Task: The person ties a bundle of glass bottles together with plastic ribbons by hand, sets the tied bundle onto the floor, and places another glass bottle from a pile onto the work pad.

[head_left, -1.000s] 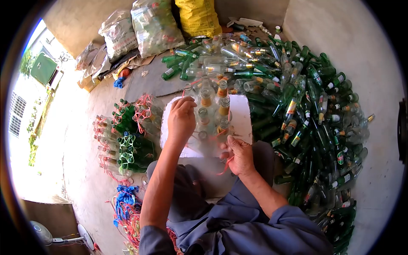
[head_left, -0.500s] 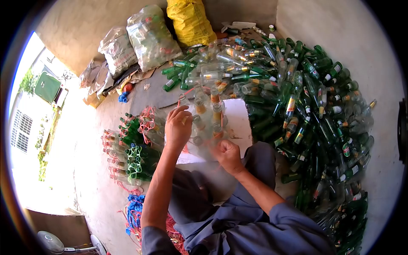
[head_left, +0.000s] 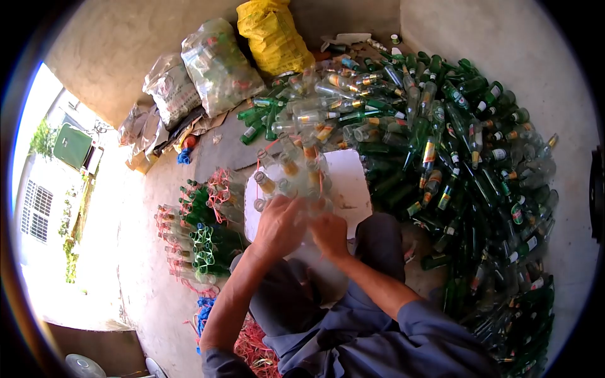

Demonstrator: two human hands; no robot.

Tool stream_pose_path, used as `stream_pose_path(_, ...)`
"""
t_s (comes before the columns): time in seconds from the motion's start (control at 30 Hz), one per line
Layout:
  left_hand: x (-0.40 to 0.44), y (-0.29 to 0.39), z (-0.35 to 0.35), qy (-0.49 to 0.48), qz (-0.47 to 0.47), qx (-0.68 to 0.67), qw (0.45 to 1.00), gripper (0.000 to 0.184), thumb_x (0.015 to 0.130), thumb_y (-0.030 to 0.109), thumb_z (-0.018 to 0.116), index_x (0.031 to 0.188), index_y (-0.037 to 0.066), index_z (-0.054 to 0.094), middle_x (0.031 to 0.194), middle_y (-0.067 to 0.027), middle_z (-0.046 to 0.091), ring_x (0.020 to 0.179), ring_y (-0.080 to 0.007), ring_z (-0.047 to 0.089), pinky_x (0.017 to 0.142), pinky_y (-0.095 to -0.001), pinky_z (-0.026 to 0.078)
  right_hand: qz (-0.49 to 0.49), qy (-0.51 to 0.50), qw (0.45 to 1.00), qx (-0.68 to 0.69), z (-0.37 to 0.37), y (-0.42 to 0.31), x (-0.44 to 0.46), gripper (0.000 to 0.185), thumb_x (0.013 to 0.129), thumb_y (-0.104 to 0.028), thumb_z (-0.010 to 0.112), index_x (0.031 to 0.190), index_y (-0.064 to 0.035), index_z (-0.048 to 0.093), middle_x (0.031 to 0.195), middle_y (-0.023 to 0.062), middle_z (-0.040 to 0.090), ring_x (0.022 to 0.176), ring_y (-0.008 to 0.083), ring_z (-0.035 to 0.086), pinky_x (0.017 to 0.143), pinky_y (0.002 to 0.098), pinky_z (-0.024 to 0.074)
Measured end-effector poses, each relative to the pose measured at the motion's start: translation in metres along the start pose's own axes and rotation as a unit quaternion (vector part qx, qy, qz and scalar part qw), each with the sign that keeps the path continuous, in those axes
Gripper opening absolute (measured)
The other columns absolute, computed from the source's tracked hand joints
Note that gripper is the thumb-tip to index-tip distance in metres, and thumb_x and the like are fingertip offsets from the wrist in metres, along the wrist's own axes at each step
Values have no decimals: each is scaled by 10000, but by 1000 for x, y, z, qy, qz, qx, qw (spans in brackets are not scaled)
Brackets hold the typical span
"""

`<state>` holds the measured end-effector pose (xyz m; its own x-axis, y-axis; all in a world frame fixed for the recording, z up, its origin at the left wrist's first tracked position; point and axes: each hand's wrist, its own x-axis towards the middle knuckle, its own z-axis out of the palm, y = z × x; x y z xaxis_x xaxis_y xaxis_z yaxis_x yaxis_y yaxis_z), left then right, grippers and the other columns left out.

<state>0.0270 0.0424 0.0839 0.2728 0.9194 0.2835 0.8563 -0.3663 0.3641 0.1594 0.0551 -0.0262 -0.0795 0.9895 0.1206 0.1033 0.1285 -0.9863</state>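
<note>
A cluster of clear glass bottles stands upright on a white board in front of me, with red string running around the necks. My left hand is closed at the near side of the cluster, beside the bottle mouths. Close to its right, my right hand is curled shut, slightly blurred. The fingertips of both hands are hidden, so whatever they grip does not show.
Green and clear bottles lie heaped from the back round to the right. Bundled bottles stand at the left, near red string on the floor. A yellow sack and a clear bag of bottles lean on the back wall.
My left hand has come down and right, from the far left bottle to the near side of the cluster. The right hand has shifted slightly left, and the hands are now close together.
</note>
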Motion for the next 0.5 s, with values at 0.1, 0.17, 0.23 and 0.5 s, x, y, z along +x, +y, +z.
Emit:
stream_pose_path(0.1, 6, -10, 0, -55, -5, -28, 998, 363, 810, 83, 700, 1158, 33, 610, 991, -100, 723, 984, -310, 631, 863, -419, 514, -2, 4, 998, -58, 4, 4, 4, 525, 853, -449, 745, 587, -9, 639, 488, 131, 552, 444, 252, 552, 476, 431, 401)
stream_pose_path(0.17, 9, -13, -3, -67, -9, -63, 996, 353, 822, 87, 691, 1158, 21, 604, 1004, -92, 721, 1007, -310, 629, 877, -421, 511, -38, 13, 994, -99, 9, 16, 4, 537, 847, -459, 746, 583, -6, 630, 495, 137, 559, 452, 266, 566, 479, 434, 406)
stream_pose_path(0.23, 9, -15, -5, -76, -10, -88, 993, 357, 834, 78, 680, 1173, 8, 591, 1021, -88, 716, 1022, -301, 634, 893, -409, 510, -57, 13, 990, -129, 10, 20, 4, 509, 840, -458, 755, 616, -14, 645, 523, 140, 578, 466, 266, 569, 482, 436, 410)
stream_pose_path(0.5, 14, -12, -13, -134, -148, -209, 957, 389, 835, 87, 700, 1195, -1, 579, 1027, -87, 691, 1072, -269, 635, 943, -385, 491, -42, 12, 994, -100, 11, 25, 0, 457, 833, -426, 775, 694, -11, 643, 593, 144, 618, 516, 270, 590, 511, 411, 449)
